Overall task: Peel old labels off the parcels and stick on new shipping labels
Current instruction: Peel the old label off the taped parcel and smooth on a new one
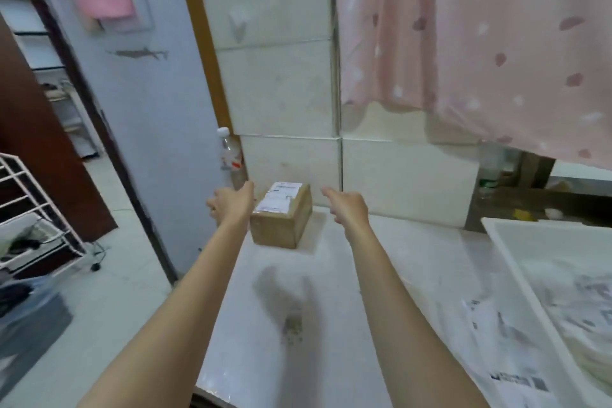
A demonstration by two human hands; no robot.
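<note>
The white desk (pixel 331 291) is carrying the work, and the step in hand looks like fetching: both arms are stretching out toward a cardboard parcel (pixel 281 219) that is sitting at the far end of the desk, close to the tiled wall (pixel 281 86), with a white label (pixel 280 197) lying on its top face. Sheets of printed labels (pixel 510 358) are lying at the near right of the desk, beside a white tray (pixel 516 252). The left hand (pixel 231 202) is reaching just beside the parcel's left edge, its grip released, holding nothing; whether it is touching the box is unclear. The right hand (pixel 347 207) is hanging a little apart from the parcel's right side, fingers loosely extended, its grip likewise released. The next move probably calls for closing both hands on the parcel's sides and drawing it nearer, so that a corner of the label can be picked up and peeled.
</note>
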